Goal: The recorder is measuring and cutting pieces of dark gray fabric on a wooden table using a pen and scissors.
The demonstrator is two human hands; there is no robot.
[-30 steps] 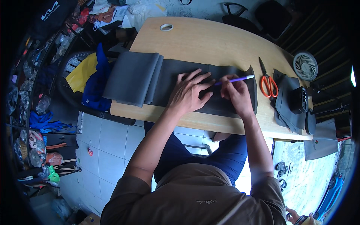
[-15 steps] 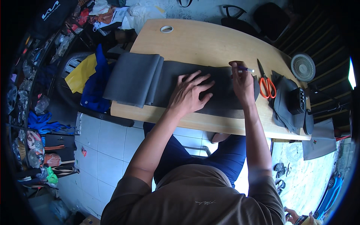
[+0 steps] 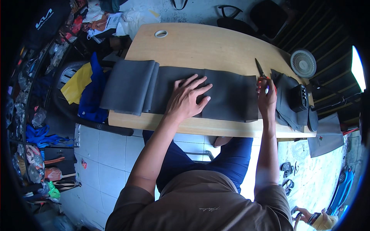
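Note:
My left hand (image 3: 188, 97) lies flat with fingers spread on a long dark grey sheet of material (image 3: 229, 94), which stretches across the near half of the table. At its left end the sheet is folded over in a thick stack (image 3: 127, 86). Beyond the sheet's right end, my right hand (image 3: 266, 101) is closed over the orange handles of a pair of scissors (image 3: 260, 68). The dark blades stick out past the fingers and point away from me. A pen (image 3: 266, 89) with a pale tip also shows in the right hand, mostly hidden by the fingers.
Dark cut pieces (image 3: 284, 101) lie at the table's right end, with a black box-like object (image 3: 298, 97) on them. A round white fan (image 3: 303, 63) stands behind. A tape roll (image 3: 161, 34) sits at the far left of the wooden table (image 3: 200, 42). Blue cloth (image 3: 90, 98) hangs left.
My right hand has moved right from the sheet's end and down onto the scissors' handles, with the pen still in it. My left hand stays spread on the sheet. The view has shifted slightly.

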